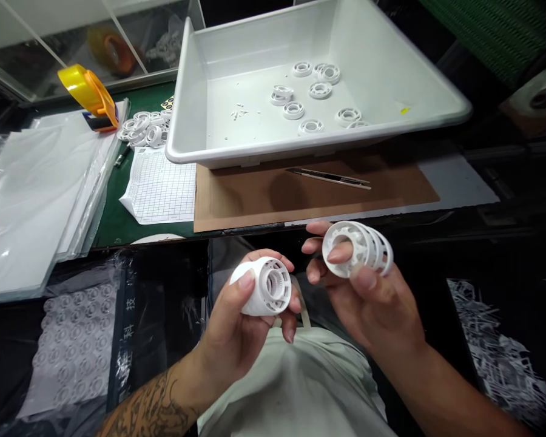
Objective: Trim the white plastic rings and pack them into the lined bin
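The left hand (230,331) clasps a white ring stack (260,297), bored end angled toward the nearby right hand (377,309), which clamps a looser stack (367,246) slightly farther forward, a finger in its bore, ring counts being hard to tell.

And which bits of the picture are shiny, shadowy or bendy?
In the head view, pale glare on the plastic bags; soft, dark shadows on the brown board; the tub looks stretched towards its right corner; the space under the table edge is nearly black.
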Tool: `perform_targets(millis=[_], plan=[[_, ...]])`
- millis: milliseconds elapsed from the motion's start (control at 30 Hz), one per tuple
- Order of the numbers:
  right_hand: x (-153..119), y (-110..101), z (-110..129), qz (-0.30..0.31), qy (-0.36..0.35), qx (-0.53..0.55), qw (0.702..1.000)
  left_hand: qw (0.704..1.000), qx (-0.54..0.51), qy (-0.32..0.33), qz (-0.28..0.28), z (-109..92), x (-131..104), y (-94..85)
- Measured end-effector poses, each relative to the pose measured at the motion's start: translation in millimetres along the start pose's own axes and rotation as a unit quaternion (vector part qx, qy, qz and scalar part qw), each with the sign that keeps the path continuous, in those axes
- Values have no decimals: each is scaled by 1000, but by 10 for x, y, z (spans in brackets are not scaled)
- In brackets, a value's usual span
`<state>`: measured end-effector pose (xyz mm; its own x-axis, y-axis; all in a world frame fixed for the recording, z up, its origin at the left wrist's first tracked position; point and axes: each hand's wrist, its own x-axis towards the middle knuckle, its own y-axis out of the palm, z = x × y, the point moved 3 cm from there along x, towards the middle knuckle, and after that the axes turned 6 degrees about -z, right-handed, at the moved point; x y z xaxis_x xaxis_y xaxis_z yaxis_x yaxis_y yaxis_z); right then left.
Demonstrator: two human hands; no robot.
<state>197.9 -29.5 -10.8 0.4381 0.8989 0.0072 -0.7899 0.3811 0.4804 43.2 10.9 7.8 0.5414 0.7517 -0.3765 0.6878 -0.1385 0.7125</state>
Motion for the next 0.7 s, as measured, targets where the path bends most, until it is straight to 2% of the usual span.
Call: perform_targets(millis=[67,133,233,300,333,400,467,500,600,700], plan=[[-32,-6,26,31,-64,-78,994,1000,7,3,2,9,-12,-9],[-64,12,68,56,-133,-164,976,1000,12,8,-12,33,-24,-34],[-111,102,114,123,-232,-274,925,996,53,37,-55,77,-25,-96],[-130,158,117,157,-270,-308,898,990,102,63,-71,97,-11,-129],[-125,166,110,157,-264,-306,901,987,119,71,-76,105,-1,-140],[-86,125,85,116,-197,-248,942,987,121,72,-84,118,17,-150],[-28,35,56,56,-105,-131,984,989,96,64,-91,122,27,-145],[2,-14,46,33,-69,-70,995,990,84,60,-94,121,28,-139],[77,-117,37,20,-18,32,999,991,65,49,-109,110,22,-120],[91,-129,27,43,-6,42,998,991,61,36,-115,101,12,-110]])
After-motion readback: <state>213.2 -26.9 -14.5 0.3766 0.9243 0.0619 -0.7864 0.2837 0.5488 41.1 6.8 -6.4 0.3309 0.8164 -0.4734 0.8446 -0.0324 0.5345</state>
